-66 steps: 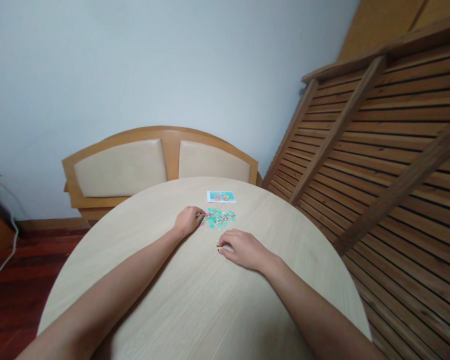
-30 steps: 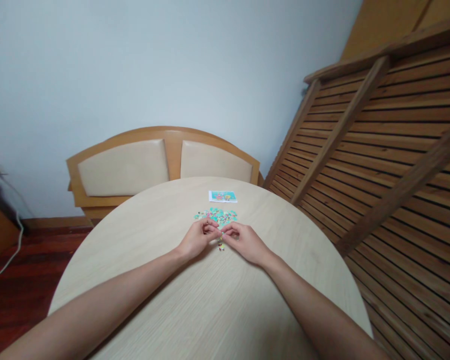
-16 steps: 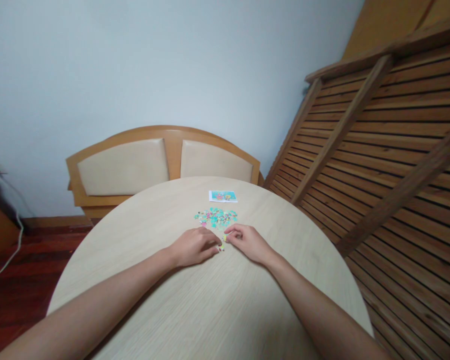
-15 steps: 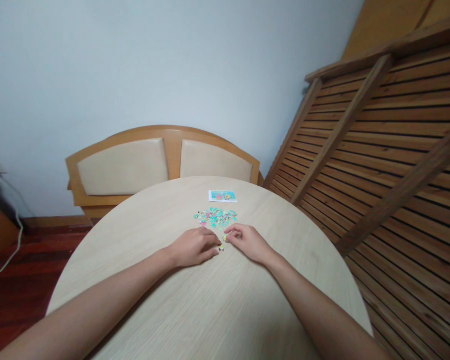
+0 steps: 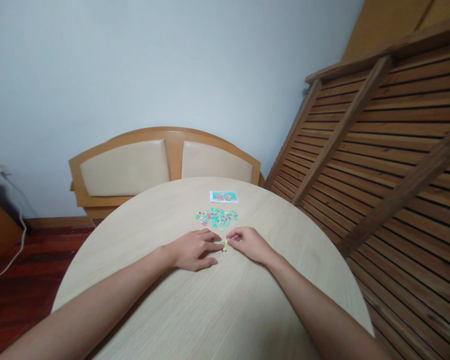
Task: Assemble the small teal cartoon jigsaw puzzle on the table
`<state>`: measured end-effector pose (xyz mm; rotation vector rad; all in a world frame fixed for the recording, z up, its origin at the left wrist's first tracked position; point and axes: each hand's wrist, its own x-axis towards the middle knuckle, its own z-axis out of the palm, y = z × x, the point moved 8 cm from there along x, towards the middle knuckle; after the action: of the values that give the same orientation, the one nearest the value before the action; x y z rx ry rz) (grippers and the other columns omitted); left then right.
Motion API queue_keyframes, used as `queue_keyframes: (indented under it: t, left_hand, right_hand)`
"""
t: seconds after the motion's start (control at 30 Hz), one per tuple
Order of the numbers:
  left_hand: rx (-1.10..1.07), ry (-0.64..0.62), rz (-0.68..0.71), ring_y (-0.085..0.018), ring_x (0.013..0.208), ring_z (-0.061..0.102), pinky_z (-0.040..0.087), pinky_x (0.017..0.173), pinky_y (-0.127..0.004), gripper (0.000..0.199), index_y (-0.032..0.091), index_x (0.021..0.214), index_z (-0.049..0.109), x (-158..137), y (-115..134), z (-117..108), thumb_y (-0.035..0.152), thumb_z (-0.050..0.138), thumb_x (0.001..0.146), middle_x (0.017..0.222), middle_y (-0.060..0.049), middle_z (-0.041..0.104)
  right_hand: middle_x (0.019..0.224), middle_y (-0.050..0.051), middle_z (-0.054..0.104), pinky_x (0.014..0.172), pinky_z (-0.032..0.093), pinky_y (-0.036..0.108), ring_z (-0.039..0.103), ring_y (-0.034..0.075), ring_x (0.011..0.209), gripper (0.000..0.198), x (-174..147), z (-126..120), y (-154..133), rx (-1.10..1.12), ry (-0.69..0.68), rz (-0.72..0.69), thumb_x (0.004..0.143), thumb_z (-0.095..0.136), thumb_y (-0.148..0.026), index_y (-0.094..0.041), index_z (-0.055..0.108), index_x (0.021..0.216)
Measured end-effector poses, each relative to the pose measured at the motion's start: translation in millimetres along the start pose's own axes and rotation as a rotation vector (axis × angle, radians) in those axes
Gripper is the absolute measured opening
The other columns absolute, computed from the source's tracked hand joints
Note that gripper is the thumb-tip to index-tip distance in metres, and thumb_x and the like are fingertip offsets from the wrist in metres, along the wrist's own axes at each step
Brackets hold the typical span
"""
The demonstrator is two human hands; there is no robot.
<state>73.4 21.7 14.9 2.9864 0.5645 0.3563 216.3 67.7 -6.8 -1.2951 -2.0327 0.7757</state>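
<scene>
you have a pale wall (image 5: 172, 60) across the upper left of the frame, an arched wooden backboard (image 5: 175, 159) with cream panels (image 5: 125, 167) left of centre, a slatted wooden rack (image 5: 378, 156) along the right side, and a white cord (image 5: 24, 231) over dark red floor (image 5: 33, 270) at lower left.

Counter (image 5: 206, 315), surface and contents.
The top has a curved edge and a pale wood-grain finish; a picture sheet (image 5: 224, 197) lies flat toward the far edge, a heap of mostly turquoise puzzle pieces (image 5: 218, 217) sits just nearer, and a small yellowish cluster (image 5: 225, 245) lies nearer again, apart from the heap.
</scene>
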Motion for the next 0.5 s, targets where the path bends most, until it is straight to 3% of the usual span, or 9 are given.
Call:
queue_keyframes:
  t: [0.5]
  left_hand:
    - [-0.069, 0.024, 0.017, -0.03, 0.119, 0.053, 0.042, 0.104, -0.043, 0.049, 0.022, 0.139, 0.051, 1.4, 7.3, -0.1, 0.04, 0.052, 0.094, 0.132, -0.013, 0.056]
  right_hand:
    - [0.073, 0.004, 0.074, 0.06, 0.046, 0.025, 0.065, 0.017, 0.066, 0.02, -0.9, -4.3, 5.2, -0.084, 0.03, 0.026, 0.08, 0.065, -0.031, -0.017, 0.078, 0.084]
